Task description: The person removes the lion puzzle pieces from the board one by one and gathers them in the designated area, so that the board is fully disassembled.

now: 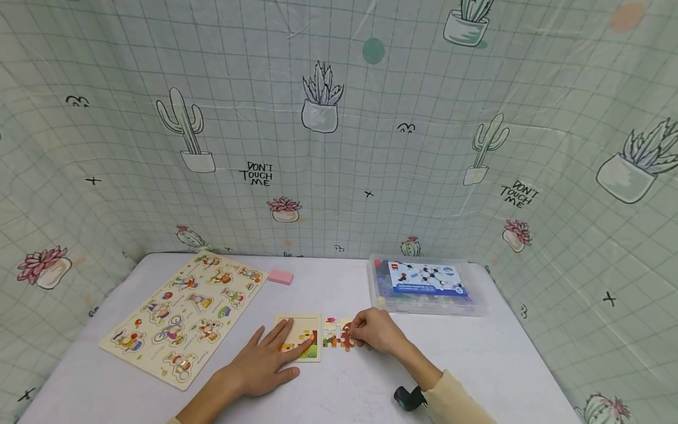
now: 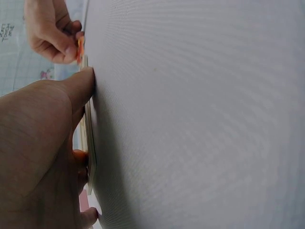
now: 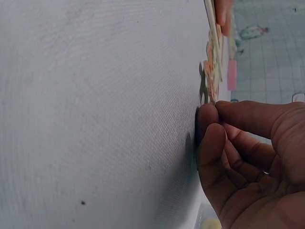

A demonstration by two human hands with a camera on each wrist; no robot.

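My left hand point(image 1: 265, 365) lies with fingers spread over a small square wooden puzzle tray point(image 1: 297, 360). A few colourful jigsaw pieces point(image 1: 309, 352) sit in the tray's lower right part, partly under those fingers. Just right of the tray, a cluster of joined jigsaw pieces point(image 1: 331, 334) lies on the table. At its right edge my right hand point(image 1: 378, 331) pinches a reddish-brown jigsaw piece point(image 1: 347, 334) between thumb and fingertips. In the right wrist view the fingertips of the right hand point(image 3: 252, 157) are low over the table, covering most of that piece.
A large wooden picture board point(image 1: 182, 315) lies on the left, with a pink block point(image 1: 281, 277) beyond the tray. At the back right stands a clear plastic case point(image 1: 429, 285) with a molecular model label. A black object point(image 1: 408, 398) shows by the right sleeve point(image 1: 455, 400).
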